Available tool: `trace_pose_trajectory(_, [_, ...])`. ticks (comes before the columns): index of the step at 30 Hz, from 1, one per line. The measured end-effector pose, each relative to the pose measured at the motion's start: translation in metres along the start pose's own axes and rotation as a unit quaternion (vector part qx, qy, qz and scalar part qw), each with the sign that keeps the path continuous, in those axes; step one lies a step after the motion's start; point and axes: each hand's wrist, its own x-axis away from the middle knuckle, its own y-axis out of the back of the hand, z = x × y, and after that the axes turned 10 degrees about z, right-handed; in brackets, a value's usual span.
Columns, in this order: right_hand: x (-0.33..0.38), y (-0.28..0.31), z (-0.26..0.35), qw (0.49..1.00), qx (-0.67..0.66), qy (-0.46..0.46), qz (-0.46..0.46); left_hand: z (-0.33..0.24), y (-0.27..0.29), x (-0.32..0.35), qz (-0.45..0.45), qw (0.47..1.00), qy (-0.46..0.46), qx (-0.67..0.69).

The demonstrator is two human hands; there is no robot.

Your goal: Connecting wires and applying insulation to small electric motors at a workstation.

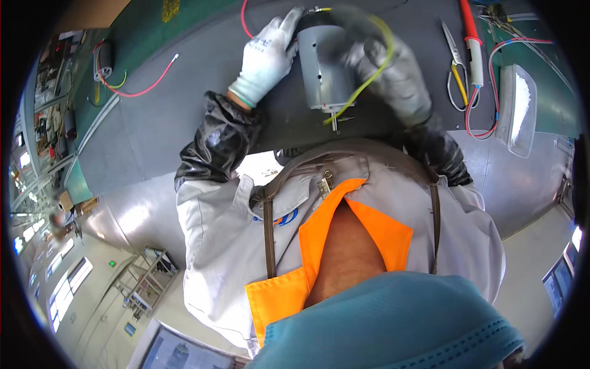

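A grey cylindrical electric motor [319, 74] lies on the dark work mat, its thin metal shaft [334, 122] pointing toward me. My left hand [267, 58], in a white glove, holds the motor at its far left side, fingers around the dark end cap. In a dirty grey glove, my right hand [393, 77] is at the motor's far right side, its fingers smeared by motion. A yellow-green wire [375, 74] loops across the right glove and down to the shaft. Whether the right fingers grip this wire is unclear. A red wire [246, 21] curves beyond my left hand.
Scissors [456, 67] and a red-and-white handled tool with a cord [473, 49] lie to the right, beside a clear plastic tray [517, 111]. Another motor [104, 58] with wires sits at the far left. The metal table edge [485, 160] runs close to my body.
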Motion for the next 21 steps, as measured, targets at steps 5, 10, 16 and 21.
trace_pose_trajectory(5, [0.050, 0.070, 0.078, 0.965, 0.256, 0.058, 0.015, -0.001, 0.018, 0.007, 0.068, 0.993, 0.051, -0.080])
trace_pose_trajectory(10, [0.058, 0.141, 0.167, 0.813, 0.506, -0.115, -0.266, -0.004, 0.022, 0.004, 0.205, 0.963, 0.172, -0.033])
trace_pose_trajectory(16, [0.005, 0.033, 0.129, 0.650, 0.748, -0.126, -0.046, 0.006, 0.016, -0.005, 0.262, 0.932, 0.246, 0.039])
trace_pose_trajectory(21, [-0.055, 0.040, 0.063, 0.528, 0.835, -0.130, 0.087, 0.001, 0.032, 0.004, 0.264, 0.934, 0.216, -0.103])
